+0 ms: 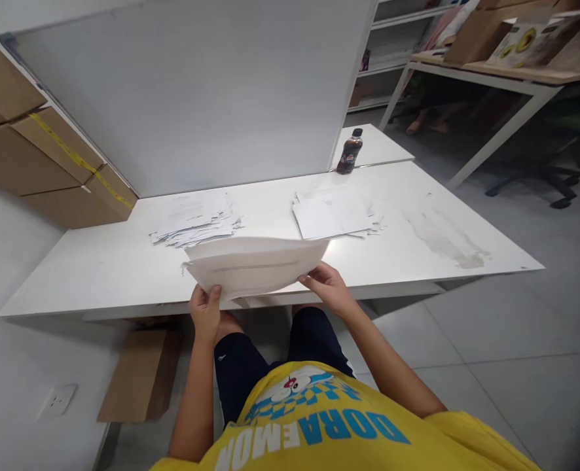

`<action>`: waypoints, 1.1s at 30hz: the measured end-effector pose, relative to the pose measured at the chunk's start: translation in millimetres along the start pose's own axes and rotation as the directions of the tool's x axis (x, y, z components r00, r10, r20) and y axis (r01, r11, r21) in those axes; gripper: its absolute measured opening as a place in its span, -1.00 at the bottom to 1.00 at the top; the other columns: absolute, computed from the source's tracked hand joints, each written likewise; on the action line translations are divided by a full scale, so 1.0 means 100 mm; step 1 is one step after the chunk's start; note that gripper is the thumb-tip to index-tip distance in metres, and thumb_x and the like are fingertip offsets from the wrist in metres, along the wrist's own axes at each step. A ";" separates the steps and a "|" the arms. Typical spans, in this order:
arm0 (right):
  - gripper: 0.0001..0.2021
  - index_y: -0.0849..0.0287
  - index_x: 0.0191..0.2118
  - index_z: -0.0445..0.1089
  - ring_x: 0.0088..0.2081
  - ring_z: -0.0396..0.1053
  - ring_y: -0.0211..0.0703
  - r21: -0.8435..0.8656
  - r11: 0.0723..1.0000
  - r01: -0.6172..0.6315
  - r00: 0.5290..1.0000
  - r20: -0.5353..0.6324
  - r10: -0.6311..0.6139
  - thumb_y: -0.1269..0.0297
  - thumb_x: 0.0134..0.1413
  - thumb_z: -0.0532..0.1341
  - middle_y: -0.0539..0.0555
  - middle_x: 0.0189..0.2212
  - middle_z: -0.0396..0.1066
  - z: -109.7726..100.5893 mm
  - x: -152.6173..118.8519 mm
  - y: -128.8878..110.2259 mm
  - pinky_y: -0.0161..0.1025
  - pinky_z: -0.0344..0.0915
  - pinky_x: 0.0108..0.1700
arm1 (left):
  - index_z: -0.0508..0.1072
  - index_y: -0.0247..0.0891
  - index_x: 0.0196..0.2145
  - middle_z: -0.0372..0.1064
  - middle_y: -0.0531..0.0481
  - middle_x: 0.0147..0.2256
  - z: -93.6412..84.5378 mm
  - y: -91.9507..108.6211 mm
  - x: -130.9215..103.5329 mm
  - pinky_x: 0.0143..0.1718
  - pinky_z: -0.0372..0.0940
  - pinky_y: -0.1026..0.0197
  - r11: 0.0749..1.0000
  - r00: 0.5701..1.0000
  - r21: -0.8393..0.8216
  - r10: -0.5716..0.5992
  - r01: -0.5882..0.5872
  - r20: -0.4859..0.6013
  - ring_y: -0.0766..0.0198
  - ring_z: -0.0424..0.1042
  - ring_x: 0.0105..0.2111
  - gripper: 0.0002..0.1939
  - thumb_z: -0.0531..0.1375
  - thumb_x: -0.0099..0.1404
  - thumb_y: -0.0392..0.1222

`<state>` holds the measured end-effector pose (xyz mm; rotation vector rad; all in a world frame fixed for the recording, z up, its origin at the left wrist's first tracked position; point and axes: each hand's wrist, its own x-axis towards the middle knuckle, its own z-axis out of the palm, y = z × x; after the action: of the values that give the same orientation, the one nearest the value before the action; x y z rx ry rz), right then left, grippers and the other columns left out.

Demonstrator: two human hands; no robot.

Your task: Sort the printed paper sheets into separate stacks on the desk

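Observation:
A sheet of white paper [255, 265] is held up over the front edge of the white table, bowed along its length, with faint printing on it. My left hand [205, 307] pinches its lower left corner, thumb on the near face. At the right end, my right hand [325, 285] grips it between thumb and fingers. Whether it is one sheet or several together I cannot tell. Behind it on the table lie an uneven paper stack [194, 219] on the left and another paper stack [334, 212] on the right.
A dark cola bottle [349, 152] stands upright at the table's back right. A large whiteboard [211, 91] rises along the rear edge. Cardboard boxes [69, 163] are piled at the left, and another box [137, 376] sits underneath. A grey smear [450, 239] marks the tabletop [98, 261] at right.

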<state>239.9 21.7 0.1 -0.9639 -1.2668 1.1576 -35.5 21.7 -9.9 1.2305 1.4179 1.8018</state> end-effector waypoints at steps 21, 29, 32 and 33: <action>-0.77 0.11 -0.30 0.43 -0.23 0.41 -0.05 -0.440 0.890 -0.118 0.984 0.067 0.164 0.12 0.17 0.10 0.06 -0.33 0.49 -0.35 -0.36 -0.02 -0.21 0.34 -0.23 | 0.41 -0.23 -0.13 0.42 -0.03 -0.26 0.27 -0.30 -0.46 -0.19 0.31 0.22 0.997 0.997 -0.036 -0.071 0.070 -0.037 0.21 0.43 -0.25 -0.56 0.25 0.22 0.18; -0.73 0.13 -0.31 0.40 -0.39 0.37 -0.10 -0.283 0.860 -0.425 0.896 0.004 0.444 0.03 -0.03 0.22 0.01 -0.45 0.45 -0.61 -0.51 0.23 -0.23 0.28 -0.37 | 0.39 -0.21 0.00 0.35 0.06 -0.39 0.15 -0.34 -0.74 -0.35 0.27 0.31 0.958 0.951 0.057 -0.287 0.283 0.110 0.33 0.37 -0.41 -0.52 0.30 0.17 0.03; -0.71 0.13 -0.30 0.40 -0.37 0.40 -0.08 -0.196 0.850 -0.489 0.871 -0.060 0.487 0.03 -0.08 0.24 0.03 -0.42 0.48 -0.70 -0.52 0.25 -0.22 0.31 -0.37 | 0.41 -0.24 -0.02 0.39 0.01 -0.38 0.23 -0.34 -0.73 -0.34 0.30 0.27 0.953 0.950 0.226 -0.246 0.201 0.192 0.31 0.39 -0.41 -0.59 0.25 0.22 -0.05; -0.70 0.13 -0.29 0.40 -0.36 0.41 -0.07 -0.174 0.848 -0.501 0.865 -0.093 0.493 0.03 -0.09 0.25 0.04 -0.41 0.49 -0.73 -0.51 0.26 -0.21 0.32 -0.36 | 0.40 -0.24 0.02 0.42 -0.02 -0.34 0.25 -0.33 -0.70 -0.32 0.31 0.24 0.943 0.959 0.305 -0.200 0.134 0.198 0.29 0.39 -0.41 -0.59 0.23 0.24 -0.07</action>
<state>312.7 -18.0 -41.6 -1.5210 -1.1361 1.4128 13.7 -14.8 -63.3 1.3632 1.6370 1.3252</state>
